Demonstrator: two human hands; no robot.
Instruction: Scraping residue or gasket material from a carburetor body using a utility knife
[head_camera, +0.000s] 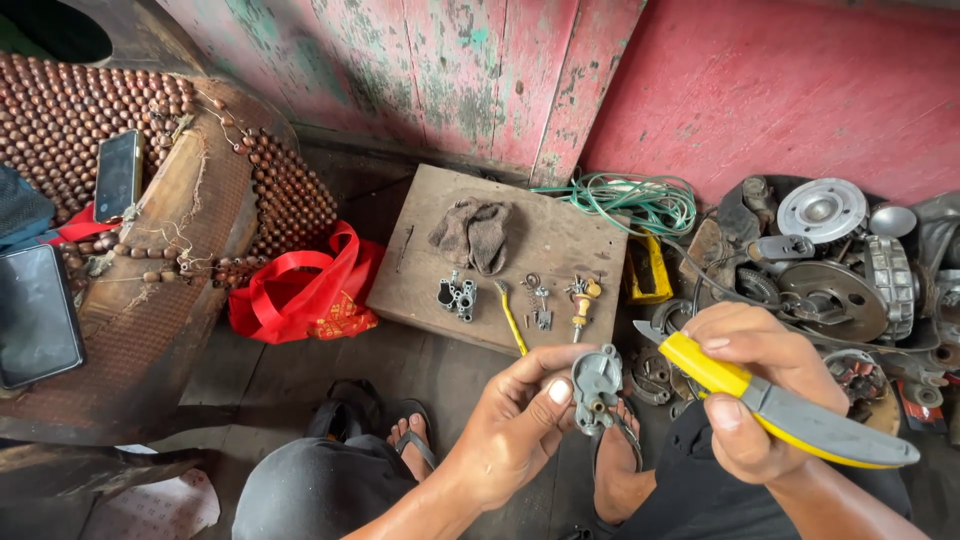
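Peeling red and green boards back a dark floor where a wooden board (560, 245) carries small metal parts (458, 296), a rag (473, 233) and a brass-tipped screw piece (582, 303). The left hand (510, 425) pinches a small grey carburettor body (597, 385) between thumb and fingers (556, 392), raised above the sandalled feet. The right hand (752, 385) is closed around yellow-handled pliers (770, 400), whose nose points left, just beside the casting. To do this well, I judge the casting should be held steady and the nose guided squarely, with light pressure. Engine parts (835, 265) lie heaped at right.
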